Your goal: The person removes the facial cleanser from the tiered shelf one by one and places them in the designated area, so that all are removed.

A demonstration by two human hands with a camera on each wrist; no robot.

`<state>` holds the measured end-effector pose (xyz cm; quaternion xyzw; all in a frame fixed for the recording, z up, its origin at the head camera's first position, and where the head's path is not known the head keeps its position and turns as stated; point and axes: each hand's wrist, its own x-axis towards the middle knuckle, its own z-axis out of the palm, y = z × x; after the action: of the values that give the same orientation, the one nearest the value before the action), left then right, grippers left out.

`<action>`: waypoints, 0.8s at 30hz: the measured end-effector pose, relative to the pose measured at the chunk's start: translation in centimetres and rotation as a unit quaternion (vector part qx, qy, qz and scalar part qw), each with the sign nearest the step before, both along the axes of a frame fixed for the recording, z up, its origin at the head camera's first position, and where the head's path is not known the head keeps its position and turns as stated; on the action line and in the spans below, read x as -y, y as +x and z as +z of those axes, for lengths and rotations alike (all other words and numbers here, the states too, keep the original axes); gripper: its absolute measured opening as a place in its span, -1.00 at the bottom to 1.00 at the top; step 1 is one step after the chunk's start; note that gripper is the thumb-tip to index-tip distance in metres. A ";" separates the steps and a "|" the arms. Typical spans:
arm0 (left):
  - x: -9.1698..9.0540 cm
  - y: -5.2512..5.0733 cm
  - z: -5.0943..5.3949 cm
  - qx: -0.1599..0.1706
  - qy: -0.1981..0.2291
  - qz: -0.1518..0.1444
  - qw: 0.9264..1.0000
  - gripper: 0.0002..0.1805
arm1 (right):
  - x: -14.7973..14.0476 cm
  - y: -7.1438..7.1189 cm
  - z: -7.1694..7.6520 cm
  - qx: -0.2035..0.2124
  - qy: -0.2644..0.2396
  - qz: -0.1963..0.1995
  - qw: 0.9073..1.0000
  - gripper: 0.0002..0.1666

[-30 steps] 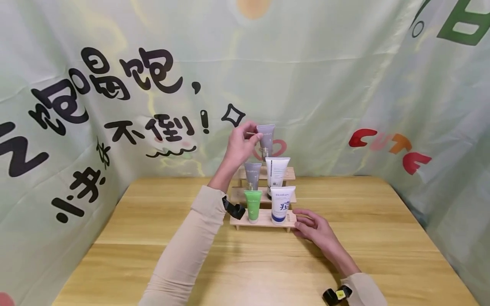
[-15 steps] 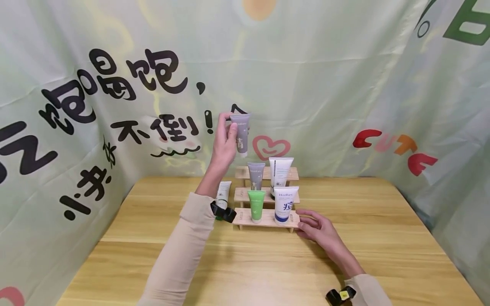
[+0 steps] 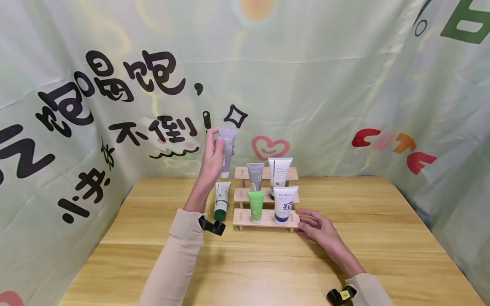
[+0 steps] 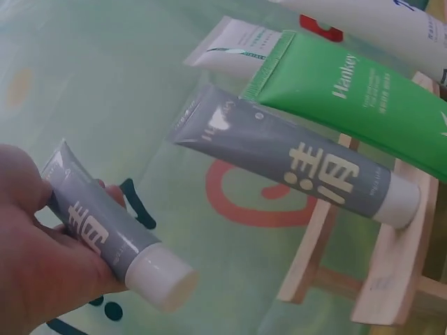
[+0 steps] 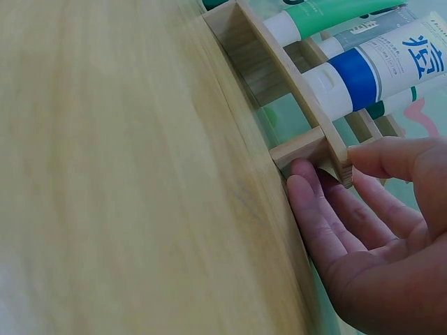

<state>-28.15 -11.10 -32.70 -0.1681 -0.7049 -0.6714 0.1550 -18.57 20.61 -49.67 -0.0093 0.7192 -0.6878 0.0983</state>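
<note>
My left hand [image 3: 211, 159] grips a grey squeeze tube [image 3: 228, 148] with a white cap, held in the air left of the wooden stepped stand [image 3: 240, 216]. In the left wrist view the held tube's cap [image 4: 162, 278] points down and away from the palm. My right hand [image 3: 319, 229] holds the right end of the stand's lowest step, thumb [image 5: 377, 157] at its edge and fingers below. On that step stand a green tube [image 3: 256, 206] and a white tube with a blue band [image 3: 285, 199]. Behind them are a second grey tube [image 3: 255, 174] and another white tube [image 3: 280, 170].
A white tube with a green cap [image 3: 222, 196] is on the wooden table [image 3: 268, 267], left of the stand. A printed cloth backdrop [image 3: 306, 93] hangs behind and along both sides of the table.
My left hand has carried the grey tube from above the top step leftward, then lower. The green-capped tube, hidden behind my left arm at first, now shows. My right hand has stayed at the stand.
</note>
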 end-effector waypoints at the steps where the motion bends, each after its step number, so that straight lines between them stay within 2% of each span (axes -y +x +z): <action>1: 0.1 0.1 -0.2 0.007 0.007 -0.004 1.000 -0.72 | 0.0 0.0 0.0 0.001 -0.001 -0.001 1.000 -0.38; 7: 0.7 0.8 -1.1 0.046 0.045 -0.013 0.998 -0.51 | -0.1 0.1 0.0 -0.001 -0.003 0.002 1.000 -0.40; 12: 1.9 1.5 -2.5 0.074 0.052 -0.011 0.996 -0.48 | 0.0 0.0 0.0 -0.008 -0.004 0.007 1.000 -0.41; 19: 3.8 2.2 -4.4 0.087 0.051 -0.039 0.994 -0.37 | -0.1 0.0 -0.1 -0.012 -0.008 0.011 1.000 -0.41; 22: 4.5 2.3 -5.1 0.095 0.057 -0.030 0.993 -0.38 | -0.2 0.0 -0.2 -0.013 -0.009 0.010 1.000 -0.41; 24: 4.9 2.4 -5.7 0.104 0.072 -0.011 0.992 -0.42 | -0.2 0.0 -0.2 -0.014 -0.009 0.011 1.000 -0.41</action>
<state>-25.78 -15.97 -38.35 -0.0938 -0.6652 -0.7358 0.0852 -18.61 20.82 -49.89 -0.0275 0.7141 -0.6930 0.0953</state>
